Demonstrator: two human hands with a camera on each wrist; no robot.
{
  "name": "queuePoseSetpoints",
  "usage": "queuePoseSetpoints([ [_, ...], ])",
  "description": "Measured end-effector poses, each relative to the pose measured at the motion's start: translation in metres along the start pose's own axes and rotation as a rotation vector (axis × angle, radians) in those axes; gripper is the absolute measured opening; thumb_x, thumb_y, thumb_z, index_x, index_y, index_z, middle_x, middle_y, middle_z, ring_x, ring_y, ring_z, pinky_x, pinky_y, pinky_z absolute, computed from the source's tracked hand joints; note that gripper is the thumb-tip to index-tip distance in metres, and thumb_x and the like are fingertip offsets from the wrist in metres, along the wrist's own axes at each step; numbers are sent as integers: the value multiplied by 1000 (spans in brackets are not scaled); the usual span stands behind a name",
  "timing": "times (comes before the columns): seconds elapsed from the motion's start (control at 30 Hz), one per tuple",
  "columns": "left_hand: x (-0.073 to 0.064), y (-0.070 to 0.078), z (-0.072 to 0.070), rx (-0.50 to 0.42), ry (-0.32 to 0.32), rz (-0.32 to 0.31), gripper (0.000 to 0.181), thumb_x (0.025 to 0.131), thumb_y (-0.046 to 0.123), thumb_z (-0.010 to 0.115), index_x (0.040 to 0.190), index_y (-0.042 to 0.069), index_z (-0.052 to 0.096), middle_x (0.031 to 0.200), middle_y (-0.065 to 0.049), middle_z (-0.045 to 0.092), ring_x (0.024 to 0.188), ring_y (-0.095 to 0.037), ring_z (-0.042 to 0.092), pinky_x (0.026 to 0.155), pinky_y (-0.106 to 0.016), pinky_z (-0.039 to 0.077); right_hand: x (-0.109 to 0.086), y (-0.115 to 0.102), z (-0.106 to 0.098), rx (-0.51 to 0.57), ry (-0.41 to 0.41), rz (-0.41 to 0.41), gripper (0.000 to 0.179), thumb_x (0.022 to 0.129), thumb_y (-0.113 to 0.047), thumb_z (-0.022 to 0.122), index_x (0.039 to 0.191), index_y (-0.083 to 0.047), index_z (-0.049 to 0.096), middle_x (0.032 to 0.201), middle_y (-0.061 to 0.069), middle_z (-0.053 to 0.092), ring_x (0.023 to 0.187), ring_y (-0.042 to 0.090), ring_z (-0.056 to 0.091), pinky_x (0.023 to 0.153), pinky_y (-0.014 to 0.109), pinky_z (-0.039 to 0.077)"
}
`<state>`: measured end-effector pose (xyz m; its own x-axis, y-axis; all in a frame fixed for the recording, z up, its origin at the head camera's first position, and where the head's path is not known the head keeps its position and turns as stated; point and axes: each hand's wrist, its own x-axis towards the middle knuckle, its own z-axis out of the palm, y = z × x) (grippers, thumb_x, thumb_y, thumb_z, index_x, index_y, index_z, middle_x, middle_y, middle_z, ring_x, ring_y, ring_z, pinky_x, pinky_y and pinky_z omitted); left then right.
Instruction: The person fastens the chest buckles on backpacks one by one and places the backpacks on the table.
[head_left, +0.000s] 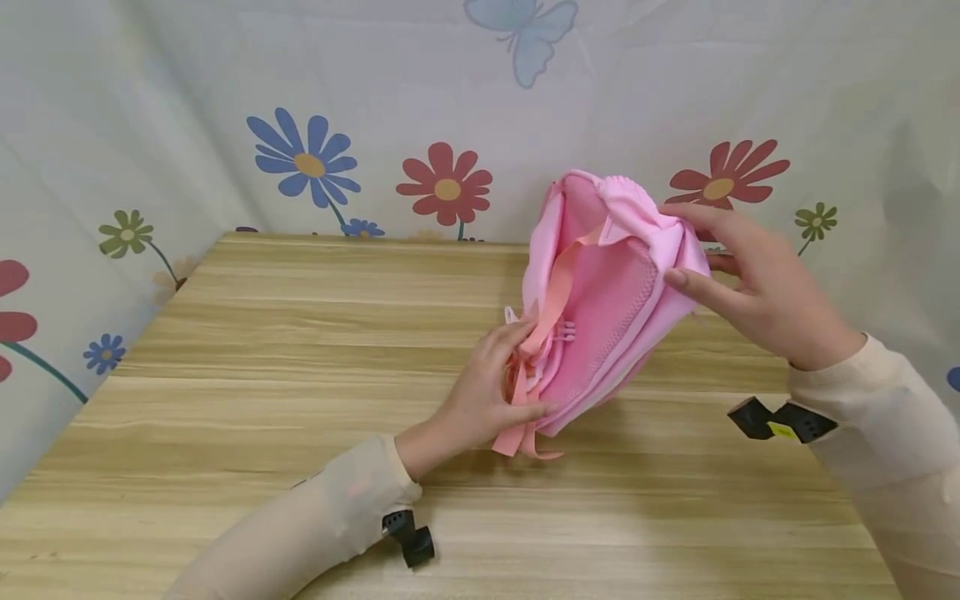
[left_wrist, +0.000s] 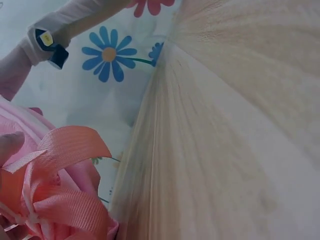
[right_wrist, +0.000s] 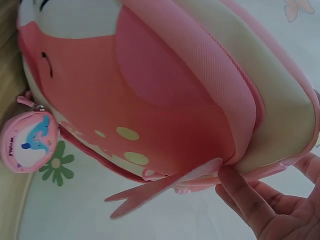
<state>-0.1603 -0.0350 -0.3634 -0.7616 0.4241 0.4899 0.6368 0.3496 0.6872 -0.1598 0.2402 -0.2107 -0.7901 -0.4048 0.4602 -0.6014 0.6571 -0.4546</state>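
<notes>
A small pink backpack is held tilted over the table, its padded back and orange webbing strap facing the head camera. My left hand grips its lower left end along with the bunched straps, thumb on the near side. Loose orange strap ends curl beside that thumb in the left wrist view. At the upper right end, my right hand holds the bag between thumb and fingers. The right wrist view shows the bag's cartoon front, a forked pink tail piece and a round whale pouch dangling from it.
A wood-grain table lies beneath the bag. Behind it hangs a pale curtain printed with flowers and a butterfly. Each sleeve carries a black wrist mount, one at the left cuff and one at the right cuff.
</notes>
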Motion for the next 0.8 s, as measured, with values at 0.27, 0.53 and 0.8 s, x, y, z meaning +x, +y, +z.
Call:
queuePoseSetpoints([
  [0.27, -2, -7, -2, -2, -14, -32, 90, 73, 22, 84, 148, 20, 35, 150, -1, 37, 131, -22, 39, 108, -47, 40, -21, 16, 18, 80, 68, 98, 60, 89, -10, 67, 143, -21, 44, 128, -7, 52, 109, -8, 49, 83, -1, 42],
  [0.53, -3, -8, -7, 97, -33, -11, 86, 72, 27, 84, 144, 16, 40, 147, -4, 41, 133, -23, 39, 115, -51, 29, -34, 31, 36, 160, 121, 5, 56, 88, 4, 63, 140, -6, 44, 125, -20, 50, 109, -2, 52, 86, 4, 46],
  [0.8, -7, -11, -13, 167, -62, -18, 83, 72, 28, 84, 143, 17, 42, 146, -4, 43, 132, -23, 41, 109, -51, 34, -48, 48, 54, 255, 136, -29, 59, 87, 10, 59, 142, -2, 40, 132, -14, 49, 113, 2, 52, 88, 8, 47],
])
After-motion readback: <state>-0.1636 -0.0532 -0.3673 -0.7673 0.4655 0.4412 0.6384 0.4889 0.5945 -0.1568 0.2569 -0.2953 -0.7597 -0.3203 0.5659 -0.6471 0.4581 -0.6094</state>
